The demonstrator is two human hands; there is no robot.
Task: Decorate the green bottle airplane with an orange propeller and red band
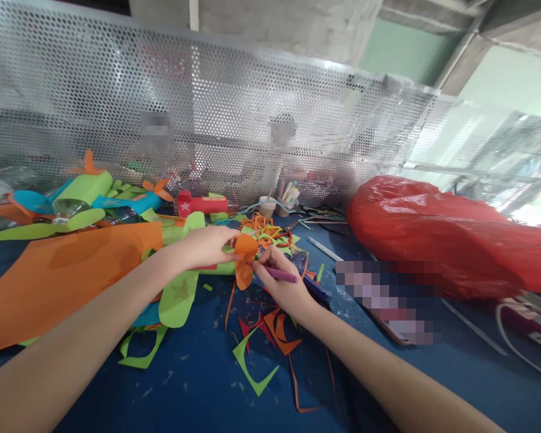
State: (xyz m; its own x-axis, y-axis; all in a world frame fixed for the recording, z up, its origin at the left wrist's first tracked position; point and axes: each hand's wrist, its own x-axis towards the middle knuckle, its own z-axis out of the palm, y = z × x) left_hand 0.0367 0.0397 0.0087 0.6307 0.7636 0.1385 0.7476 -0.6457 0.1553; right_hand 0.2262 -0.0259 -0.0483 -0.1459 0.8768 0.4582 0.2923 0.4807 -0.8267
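My left hand (211,245) grips a toy plane with light green wings (179,300) and a green body, its fingers closed around the body near one end. An orange paper piece (243,264), shaped like a propeller, sits upright at that end. In my right hand (285,287) is a purple marker (282,275), pinched between the fingers and held close against the orange piece. Whether its tip touches the paper is hidden by my fingers. Beneath and in front lie orange, red and green paper scraps (258,367) on the blue table (180,394).
Several finished-looking paper planes (139,204) and a large orange sheet (81,270) are at left. A red toy body (207,205) and cups of pens (267,207) stand at the back. A red plastic bag (433,234), a blurred-out phone-like object (388,304) and a power strip (527,331) are at right.
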